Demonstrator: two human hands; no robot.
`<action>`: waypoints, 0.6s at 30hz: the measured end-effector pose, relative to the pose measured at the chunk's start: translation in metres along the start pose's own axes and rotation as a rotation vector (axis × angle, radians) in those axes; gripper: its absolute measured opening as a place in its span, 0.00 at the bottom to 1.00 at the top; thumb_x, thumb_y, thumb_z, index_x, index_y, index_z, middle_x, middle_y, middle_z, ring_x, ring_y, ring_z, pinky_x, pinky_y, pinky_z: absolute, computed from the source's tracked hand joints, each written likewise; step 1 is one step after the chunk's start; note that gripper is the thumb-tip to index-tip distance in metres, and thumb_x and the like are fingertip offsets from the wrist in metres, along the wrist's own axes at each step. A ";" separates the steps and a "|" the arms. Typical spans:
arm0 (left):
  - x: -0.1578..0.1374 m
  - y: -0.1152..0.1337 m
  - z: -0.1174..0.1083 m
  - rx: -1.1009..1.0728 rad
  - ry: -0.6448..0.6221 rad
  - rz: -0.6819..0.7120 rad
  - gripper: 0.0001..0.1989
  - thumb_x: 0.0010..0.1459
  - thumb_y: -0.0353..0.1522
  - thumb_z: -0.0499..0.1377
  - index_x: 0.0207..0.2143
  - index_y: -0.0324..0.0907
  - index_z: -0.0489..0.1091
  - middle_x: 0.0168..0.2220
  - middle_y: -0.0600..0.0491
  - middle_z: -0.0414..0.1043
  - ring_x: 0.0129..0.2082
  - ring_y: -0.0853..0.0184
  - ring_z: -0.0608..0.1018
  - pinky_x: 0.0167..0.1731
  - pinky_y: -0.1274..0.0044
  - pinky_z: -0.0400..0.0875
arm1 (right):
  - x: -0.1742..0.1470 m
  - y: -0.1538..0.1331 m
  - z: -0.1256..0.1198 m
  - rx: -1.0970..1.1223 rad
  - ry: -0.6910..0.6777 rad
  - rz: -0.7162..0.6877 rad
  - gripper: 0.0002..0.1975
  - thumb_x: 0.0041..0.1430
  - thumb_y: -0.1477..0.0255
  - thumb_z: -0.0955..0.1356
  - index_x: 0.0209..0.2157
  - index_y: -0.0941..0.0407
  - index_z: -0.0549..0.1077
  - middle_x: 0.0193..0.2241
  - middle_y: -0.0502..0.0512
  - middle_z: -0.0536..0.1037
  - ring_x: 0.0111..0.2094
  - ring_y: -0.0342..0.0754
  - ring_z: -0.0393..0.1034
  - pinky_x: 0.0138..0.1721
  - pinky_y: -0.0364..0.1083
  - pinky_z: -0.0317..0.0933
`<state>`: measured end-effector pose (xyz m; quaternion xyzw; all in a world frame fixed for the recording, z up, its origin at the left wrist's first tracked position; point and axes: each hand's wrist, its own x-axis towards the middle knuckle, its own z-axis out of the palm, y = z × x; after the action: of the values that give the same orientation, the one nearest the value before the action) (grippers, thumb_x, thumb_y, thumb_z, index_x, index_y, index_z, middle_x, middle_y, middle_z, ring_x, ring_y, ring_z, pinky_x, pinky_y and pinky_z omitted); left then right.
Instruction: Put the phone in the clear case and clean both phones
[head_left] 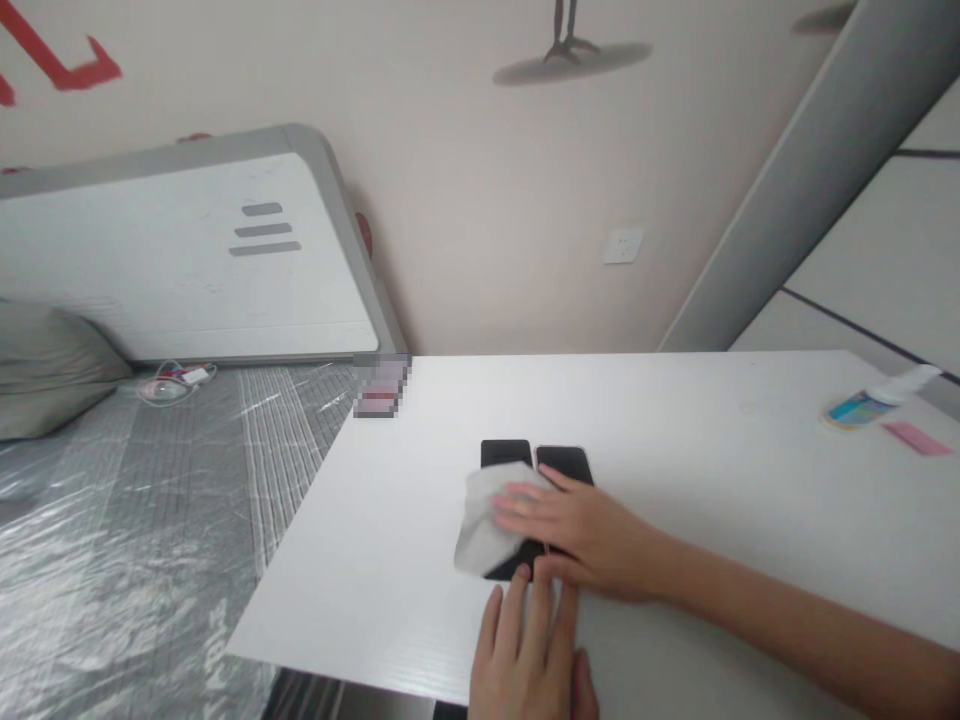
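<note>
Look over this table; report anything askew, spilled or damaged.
No spill or damage shows. On the table, the bottle at right appears slanted, though I cannot tell whether it tilts. Oddest is a pixelated patch by the far left corner, which hides what lies there. The cloth under the right hand partly covers a dark phone.

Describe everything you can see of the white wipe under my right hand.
The white wipe is a plain, thin, soft-looking sheet; I can't tell whether it's tissue or cloth. It lies mostly spread out, with uneven edges, across the middle of the left-hand dark smartphone, and extends past that phone's left side over the white table. Your right hand has its fingers on the wipe's right part, hiding some of it.
</note>
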<state>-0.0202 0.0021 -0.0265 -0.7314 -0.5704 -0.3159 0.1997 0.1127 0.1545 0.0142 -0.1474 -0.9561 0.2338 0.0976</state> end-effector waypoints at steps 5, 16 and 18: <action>0.003 -0.001 -0.001 0.013 0.007 -0.003 0.17 0.61 0.31 0.53 0.48 0.46 0.77 0.47 0.54 0.83 0.46 0.61 0.79 0.43 0.69 0.71 | -0.003 0.003 -0.005 -0.133 -0.007 0.086 0.37 0.71 0.50 0.59 0.68 0.63 0.61 0.68 0.66 0.61 0.70 0.64 0.54 0.69 0.70 0.47; 0.003 -0.004 0.000 -0.003 -0.001 0.006 0.17 0.63 0.33 0.53 0.48 0.46 0.78 0.45 0.54 0.83 0.45 0.62 0.78 0.45 0.70 0.69 | -0.074 0.012 0.006 -0.240 0.107 0.058 0.39 0.69 0.51 0.63 0.73 0.56 0.51 0.69 0.61 0.60 0.70 0.60 0.55 0.69 0.62 0.54; 0.002 -0.005 0.001 -0.010 0.021 0.010 0.16 0.63 0.32 0.53 0.45 0.46 0.78 0.42 0.54 0.84 0.43 0.61 0.78 0.44 0.69 0.69 | -0.074 0.013 0.005 -0.179 0.026 -0.028 0.44 0.67 0.48 0.64 0.73 0.57 0.48 0.70 0.61 0.59 0.70 0.58 0.56 0.71 0.60 0.52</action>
<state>-0.0242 0.0054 -0.0257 -0.7318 -0.5632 -0.3254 0.2033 0.1841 0.1394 -0.0048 -0.1452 -0.9738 0.1439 0.0995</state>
